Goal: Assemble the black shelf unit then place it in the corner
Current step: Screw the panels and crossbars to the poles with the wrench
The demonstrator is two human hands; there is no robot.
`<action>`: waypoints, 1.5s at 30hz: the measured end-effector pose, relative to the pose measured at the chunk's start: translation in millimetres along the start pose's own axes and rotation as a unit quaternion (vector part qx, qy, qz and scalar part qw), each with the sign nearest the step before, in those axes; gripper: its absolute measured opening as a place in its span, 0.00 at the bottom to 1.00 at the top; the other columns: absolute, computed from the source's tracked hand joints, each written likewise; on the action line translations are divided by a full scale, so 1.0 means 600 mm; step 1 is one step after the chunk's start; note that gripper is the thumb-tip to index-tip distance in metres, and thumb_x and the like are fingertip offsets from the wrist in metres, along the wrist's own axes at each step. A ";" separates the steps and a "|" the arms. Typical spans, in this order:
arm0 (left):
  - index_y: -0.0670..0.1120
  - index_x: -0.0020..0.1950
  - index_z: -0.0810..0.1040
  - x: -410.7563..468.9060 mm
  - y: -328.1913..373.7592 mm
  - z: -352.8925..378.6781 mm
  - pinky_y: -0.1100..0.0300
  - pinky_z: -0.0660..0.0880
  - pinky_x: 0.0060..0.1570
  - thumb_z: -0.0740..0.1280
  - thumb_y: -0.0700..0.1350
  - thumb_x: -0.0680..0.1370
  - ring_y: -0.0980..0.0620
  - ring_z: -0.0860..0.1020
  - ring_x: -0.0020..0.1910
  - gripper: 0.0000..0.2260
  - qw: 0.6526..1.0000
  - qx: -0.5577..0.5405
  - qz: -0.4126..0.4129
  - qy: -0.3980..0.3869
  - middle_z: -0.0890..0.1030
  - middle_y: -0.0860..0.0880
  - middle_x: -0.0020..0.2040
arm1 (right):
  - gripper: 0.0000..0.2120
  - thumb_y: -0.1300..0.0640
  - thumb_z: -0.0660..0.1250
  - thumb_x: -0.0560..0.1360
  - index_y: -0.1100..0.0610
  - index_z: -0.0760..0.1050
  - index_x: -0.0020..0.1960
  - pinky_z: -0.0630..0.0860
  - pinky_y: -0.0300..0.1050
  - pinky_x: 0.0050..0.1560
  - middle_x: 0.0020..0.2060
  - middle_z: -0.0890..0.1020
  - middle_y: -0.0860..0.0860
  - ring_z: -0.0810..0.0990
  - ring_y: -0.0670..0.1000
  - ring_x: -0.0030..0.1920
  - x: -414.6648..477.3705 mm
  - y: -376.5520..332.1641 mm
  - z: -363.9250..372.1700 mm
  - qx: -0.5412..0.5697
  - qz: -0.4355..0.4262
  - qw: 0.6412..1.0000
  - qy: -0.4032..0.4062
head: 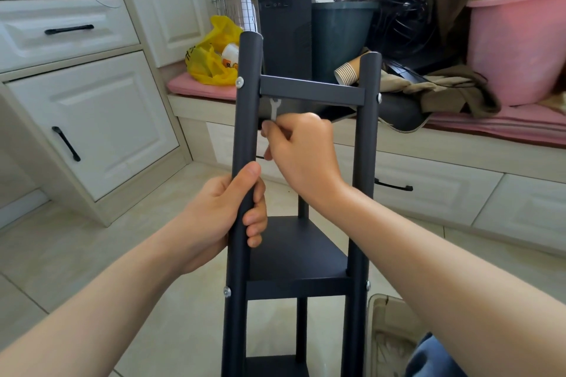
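On the floor: black shelf unit (298,254) stands upright right in front of you, by the window bench (428,144).
Left hand (220,217): wrapped tight round the front-left post (245,131), thumb up the tube.
Right hand (301,153): fingers pinched shut on a small silver wrench (274,107), its head up under the top shelf (312,90), close to the left post.
Screws: silver heads show on both front posts at top & middle shelf lvl.
Bkgd: black PC tower (283,18), yellow bag (214,52), pink tub (517,43) on the bench.
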State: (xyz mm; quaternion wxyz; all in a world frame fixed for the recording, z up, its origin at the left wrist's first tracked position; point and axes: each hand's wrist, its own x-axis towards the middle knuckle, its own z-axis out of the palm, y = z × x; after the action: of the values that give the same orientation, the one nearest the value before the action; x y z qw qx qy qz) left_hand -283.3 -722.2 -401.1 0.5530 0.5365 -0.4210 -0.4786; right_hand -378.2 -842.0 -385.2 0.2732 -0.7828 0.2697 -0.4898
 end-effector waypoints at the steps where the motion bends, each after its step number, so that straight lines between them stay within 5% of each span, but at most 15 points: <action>1: 0.48 0.33 0.72 0.001 0.000 0.000 0.59 0.71 0.26 0.66 0.64 0.71 0.51 0.67 0.26 0.20 1.000 0.001 0.001 0.003 0.65 0.47 0.29 | 0.14 0.56 0.64 0.81 0.60 0.82 0.40 0.79 0.50 0.41 0.29 0.82 0.52 0.81 0.51 0.33 -0.004 0.001 -0.005 -0.015 0.007 1.000 -0.010; 18: 0.51 0.32 0.75 0.018 -0.006 -0.012 0.60 0.71 0.26 0.68 0.66 0.69 0.51 0.68 0.26 0.20 0.999 0.008 0.026 0.029 0.67 0.49 0.28 | 0.16 0.54 0.68 0.79 0.52 0.75 0.32 0.70 0.46 0.36 0.26 0.71 0.44 0.71 0.47 0.31 -0.033 0.021 -0.125 -0.121 -0.013 0.992 0.045; 22: 0.49 0.34 0.74 0.021 -0.008 -0.018 0.60 0.71 0.25 0.68 0.66 0.70 0.51 0.68 0.26 0.21 0.999 0.006 0.026 0.043 0.67 0.49 0.28 | 0.10 0.53 0.69 0.77 0.49 0.84 0.38 0.68 0.38 0.49 0.37 0.74 0.45 0.73 0.42 0.46 -0.030 0.036 -0.148 -0.011 0.103 0.994 0.025; 25: 0.47 0.36 0.72 0.022 -0.009 -0.019 0.60 0.71 0.25 0.69 0.65 0.70 0.51 0.68 0.25 0.21 0.998 0.002 0.028 0.048 0.67 0.48 0.28 | 0.09 0.52 0.69 0.77 0.48 0.85 0.41 0.71 0.47 0.59 0.50 0.76 0.44 0.73 0.46 0.58 -0.029 0.043 -0.155 0.095 0.195 0.976 -0.017; 32: 0.47 0.32 0.71 0.026 -0.014 -0.021 0.61 0.71 0.26 0.73 0.62 0.68 0.52 0.68 0.25 0.21 0.997 0.021 0.047 0.051 0.67 0.49 0.28 | 0.09 0.56 0.67 0.79 0.55 0.85 0.46 0.79 0.48 0.52 0.47 0.87 0.50 0.85 0.51 0.52 -0.022 0.052 -0.154 0.254 0.285 0.923 -0.057; 41: 0.45 0.36 0.68 0.036 -0.023 -0.031 0.61 0.70 0.25 0.70 0.62 0.71 0.51 0.68 0.25 0.22 0.987 0.057 0.098 0.117 0.69 0.48 0.29 | 0.08 0.56 0.68 0.79 0.54 0.86 0.45 0.82 0.44 0.45 0.43 0.87 0.48 0.86 0.51 0.49 -0.029 0.043 -0.140 0.251 0.260 0.932 0.003; 45: 0.51 0.30 0.72 0.046 -0.028 -0.041 0.59 0.72 0.26 0.66 0.56 0.81 0.49 0.69 0.25 0.21 0.978 0.102 0.114 0.140 0.70 0.47 0.28 | 0.08 0.57 0.68 0.78 0.53 0.86 0.45 0.82 0.46 0.48 0.44 0.87 0.49 0.85 0.52 0.50 -0.027 0.031 -0.144 0.264 0.253 0.931 0.005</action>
State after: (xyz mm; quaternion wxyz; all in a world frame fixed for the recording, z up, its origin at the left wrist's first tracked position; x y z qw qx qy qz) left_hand -255.4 -744.0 -421.0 0.6000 0.6000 -0.4445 -0.2871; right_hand -466.4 -858.4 -376.1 0.5837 -0.5859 0.3209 -0.4615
